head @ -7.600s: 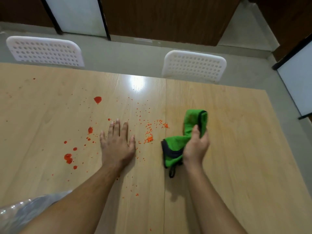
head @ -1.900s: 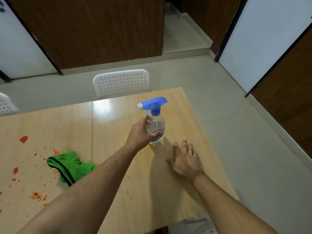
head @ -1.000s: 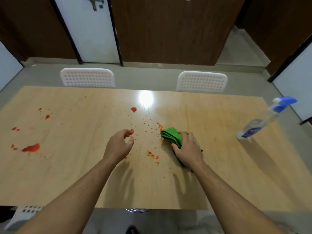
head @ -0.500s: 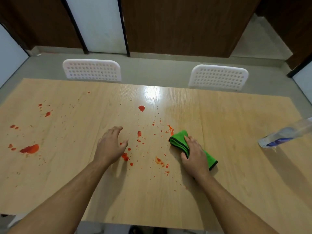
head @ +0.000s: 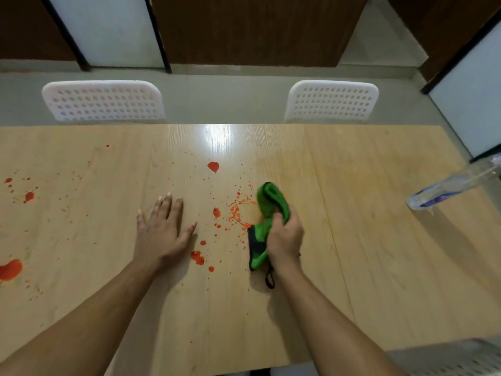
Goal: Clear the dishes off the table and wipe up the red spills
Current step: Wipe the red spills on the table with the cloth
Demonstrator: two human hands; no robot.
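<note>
My right hand [head: 284,237] grips a bunched green cloth [head: 268,202] with a dark edge, pressed on the wooden table [head: 379,267] near its middle. Just left of the cloth lies a scatter of small red-orange specks [head: 235,213]. My left hand [head: 162,232] rests flat on the table with fingers spread, holding nothing. Red drops [head: 198,257] sit between the two hands, and a bigger red spot [head: 213,166] lies farther back. More red blotches [head: 10,270] mark the left end of the table. No dishes are in view.
A clear spray bottle [head: 455,184] stands at the table's right edge, its top cut off by the frame. Two white perforated chairs [head: 103,100] [head: 332,100] are tucked in along the far side. Another white chair [head: 455,356] shows at the near right corner.
My right hand has gathered the cloth from lying flat into a bunch and drawn it toward the specks. My left hand has settled flat on the table. The view tilted down slightly.
</note>
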